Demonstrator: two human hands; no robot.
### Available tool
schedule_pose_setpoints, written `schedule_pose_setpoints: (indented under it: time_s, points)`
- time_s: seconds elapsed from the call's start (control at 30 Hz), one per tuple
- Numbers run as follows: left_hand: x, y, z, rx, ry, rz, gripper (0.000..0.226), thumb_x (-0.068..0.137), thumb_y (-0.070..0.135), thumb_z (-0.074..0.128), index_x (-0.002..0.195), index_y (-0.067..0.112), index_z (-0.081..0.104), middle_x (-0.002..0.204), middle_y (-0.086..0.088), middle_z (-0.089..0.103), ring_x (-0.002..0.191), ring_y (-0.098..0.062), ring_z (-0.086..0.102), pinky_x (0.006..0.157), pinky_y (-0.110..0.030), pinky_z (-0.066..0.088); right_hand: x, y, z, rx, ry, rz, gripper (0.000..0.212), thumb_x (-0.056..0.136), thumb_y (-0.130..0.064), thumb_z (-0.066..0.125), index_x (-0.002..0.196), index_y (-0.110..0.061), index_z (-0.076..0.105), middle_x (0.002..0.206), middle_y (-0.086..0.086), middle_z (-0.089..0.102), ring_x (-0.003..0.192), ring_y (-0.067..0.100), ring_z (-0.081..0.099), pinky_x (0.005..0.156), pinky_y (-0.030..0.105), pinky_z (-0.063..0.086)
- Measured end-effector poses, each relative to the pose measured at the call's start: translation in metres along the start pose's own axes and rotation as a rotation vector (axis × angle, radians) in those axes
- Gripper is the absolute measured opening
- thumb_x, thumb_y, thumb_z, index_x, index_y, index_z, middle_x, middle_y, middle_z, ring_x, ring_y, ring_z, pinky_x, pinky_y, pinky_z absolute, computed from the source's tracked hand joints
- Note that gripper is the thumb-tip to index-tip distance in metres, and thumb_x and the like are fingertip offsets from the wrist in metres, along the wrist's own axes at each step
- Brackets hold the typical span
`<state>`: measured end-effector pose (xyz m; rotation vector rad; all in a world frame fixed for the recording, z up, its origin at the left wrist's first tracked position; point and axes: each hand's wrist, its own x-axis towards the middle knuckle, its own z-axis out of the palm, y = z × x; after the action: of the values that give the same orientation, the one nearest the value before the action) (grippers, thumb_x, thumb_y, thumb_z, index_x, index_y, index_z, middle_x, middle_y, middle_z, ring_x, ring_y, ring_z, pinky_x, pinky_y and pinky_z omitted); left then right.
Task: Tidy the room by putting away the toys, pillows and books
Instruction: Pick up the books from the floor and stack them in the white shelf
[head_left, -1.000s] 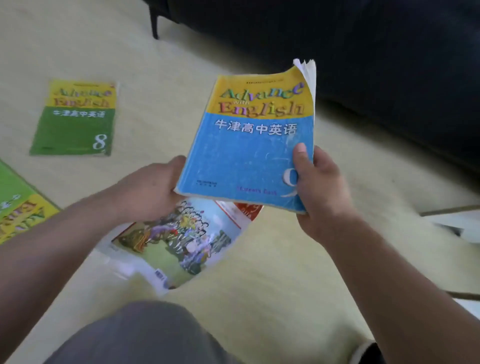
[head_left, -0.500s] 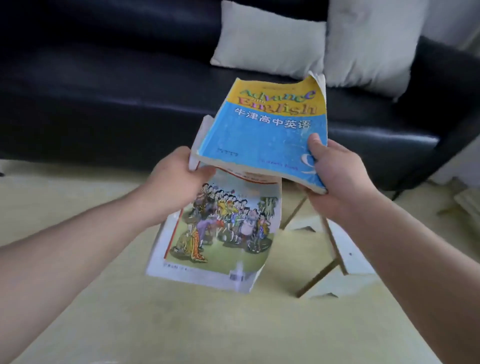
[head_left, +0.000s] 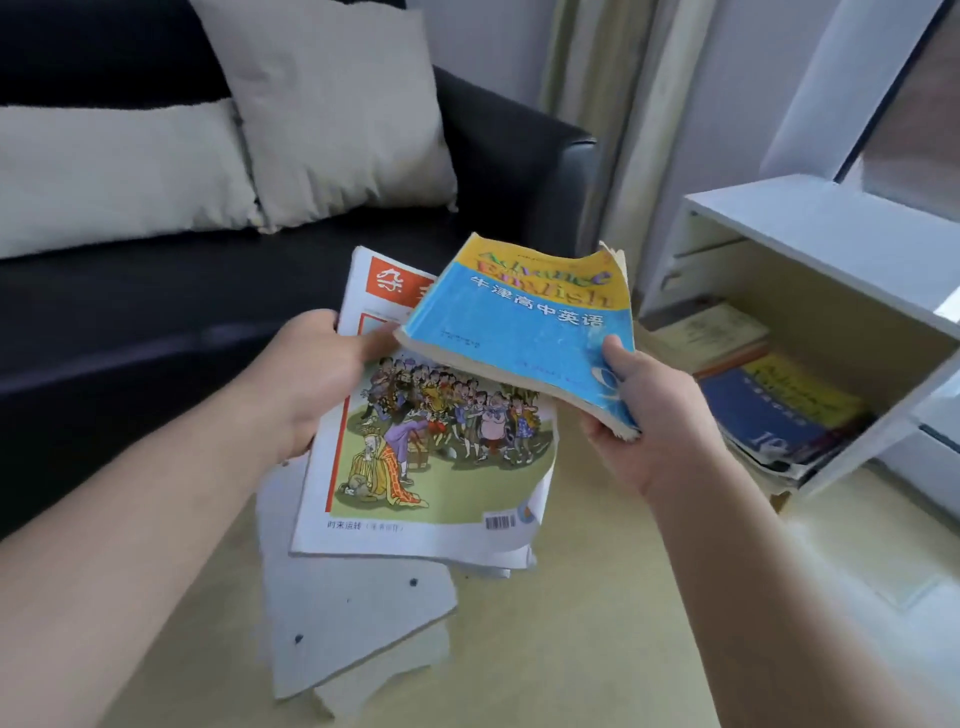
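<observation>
My right hand (head_left: 649, 410) grips the lower right corner of a blue and yellow English textbook (head_left: 524, 322), held in the air. My left hand (head_left: 311, 374) holds a white magazine with a cartoon crowd on its cover (head_left: 431, 467) by its left edge, partly under the textbook. To the right stands a white open shelf box (head_left: 810, 228) with a stack of books (head_left: 779, 410) lying inside. Two light pillows (head_left: 332, 104) lean on the black sofa (head_left: 130, 291) at the upper left.
White boards (head_left: 348, 618) lie on the yellowish floor (head_left: 597, 649) below the magazine. A pale curtain (head_left: 623, 104) hangs behind the sofa arm. A window frame (head_left: 883, 93) rises behind the shelf box.
The view has swung right from the floor to the sofa end and the shelf box. Both hands carried the textbook and the magazine along; the green books on the floor are out of view.
</observation>
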<state>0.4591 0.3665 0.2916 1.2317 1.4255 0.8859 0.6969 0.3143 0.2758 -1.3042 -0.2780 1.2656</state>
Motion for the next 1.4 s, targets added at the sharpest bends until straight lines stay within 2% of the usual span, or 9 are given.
schedule_pose_setpoints:
  time_s: [0.13, 0.33, 0.6, 0.77, 0.9, 0.97, 1.07, 1.27, 1.4]
  points:
    - [0.05, 0.033, 0.102, 0.083, -0.079, -0.114, 0.045, 0.081, 0.043, 0.081, 0.105, 0.009, 0.063, 0.081, -0.012, 0.078, 0.07, -0.035, 0.076, 0.073, -0.053, 0.062, 0.068, -0.04, -0.068, 0.083, 0.061, 0.027, 0.016, 0.105, -0.02, 0.054, 0.112, -0.014, 0.067, 0.095, 0.004, 0.08, 0.081, 0.021, 0.078, 0.059, 0.032, 0.059]
    - [0.126, 0.041, 0.22, 0.126, -0.243, -0.287, 0.043, 0.079, 0.027, 0.086, 0.111, 0.009, 0.064, 0.089, -0.014, 0.078, 0.077, -0.036, 0.077, 0.079, -0.057, 0.06, 0.175, -0.062, -0.16, 0.129, 0.315, 0.01, 0.016, 0.101, -0.012, 0.053, 0.11, -0.018, 0.066, 0.103, 0.005, 0.077, 0.083, 0.022, 0.077, 0.066, 0.036, 0.06]
    - [0.197, 0.01, 0.314, 0.079, -0.299, -0.095, 0.029, 0.085, 0.023, 0.082, 0.108, 0.016, 0.067, 0.092, -0.004, 0.079, 0.071, -0.024, 0.077, 0.069, -0.046, 0.062, 0.28, -0.071, -0.245, 0.156, 0.595, -0.147, 0.029, 0.103, -0.034, 0.058, 0.13, -0.023, 0.056, 0.113, 0.003, 0.069, 0.097, 0.026, 0.071, 0.083, 0.046, 0.062]
    - [0.215, -0.011, 0.341, 0.045, -0.376, -0.075, 0.028, 0.086, 0.021, 0.081, 0.109, 0.015, 0.066, 0.095, -0.005, 0.079, 0.074, -0.023, 0.078, 0.066, -0.042, 0.062, 0.308, -0.057, -0.29, 0.267, 0.671, -0.084, 0.036, 0.094, -0.038, 0.072, 0.119, -0.014, 0.062, 0.11, 0.008, 0.071, 0.091, 0.026, 0.072, 0.061, 0.033, 0.059]
    - [0.218, -0.021, 0.355, 0.045, -0.413, -0.09, 0.031, 0.085, 0.018, 0.082, 0.11, 0.013, 0.065, 0.098, -0.007, 0.078, 0.073, -0.022, 0.077, 0.054, -0.031, 0.059, 0.29, -0.002, -0.285, 0.056, 0.856, 0.102, 0.038, 0.092, -0.049, 0.065, 0.104, -0.015, 0.055, 0.096, 0.001, 0.059, 0.089, 0.022, 0.058, 0.072, 0.036, 0.049]
    - [0.218, -0.02, 0.36, 0.038, -0.436, -0.102, 0.035, 0.084, 0.019, 0.082, 0.114, 0.01, 0.065, 0.096, -0.008, 0.079, 0.073, -0.024, 0.077, 0.053, -0.032, 0.06, 0.276, 0.024, -0.266, 0.014, 0.671, 0.161, 0.045, 0.091, -0.061, 0.06, 0.097, -0.017, 0.059, 0.09, -0.001, 0.064, 0.089, 0.02, 0.065, 0.077, 0.036, 0.053]
    - [0.215, -0.016, 0.367, 0.025, -0.499, -0.134, 0.036, 0.084, 0.02, 0.081, 0.115, 0.009, 0.065, 0.093, -0.01, 0.079, 0.072, -0.027, 0.077, 0.049, -0.033, 0.06, 0.253, 0.035, -0.233, 0.124, 0.21, 0.242, 0.047, 0.1, -0.057, 0.05, 0.088, -0.014, 0.065, 0.076, 0.004, 0.069, 0.063, 0.019, 0.07, 0.056, 0.03, 0.055]
    - [0.218, -0.019, 0.369, 0.112, -0.579, -0.204, 0.04, 0.077, 0.004, 0.083, 0.114, 0.004, 0.068, 0.093, -0.016, 0.078, 0.08, -0.038, 0.076, 0.071, -0.051, 0.063, 0.225, 0.013, -0.219, 0.385, 0.055, 0.19, 0.073, 0.095, -0.075, 0.039, 0.124, -0.013, 0.065, 0.109, 0.017, 0.076, 0.097, 0.034, 0.075, 0.08, 0.042, 0.063]
    - [0.223, -0.026, 0.372, 0.238, -0.519, -0.032, 0.039, 0.075, -0.001, 0.086, 0.107, 0.012, 0.067, 0.092, -0.008, 0.078, 0.075, -0.028, 0.077, 0.064, -0.04, 0.063, 0.218, -0.006, -0.226, 0.261, -0.265, 0.186, 0.095, 0.084, -0.091, 0.024, 0.144, -0.023, 0.055, 0.139, 0.014, 0.063, 0.126, 0.037, 0.061, 0.105, 0.054, 0.05]
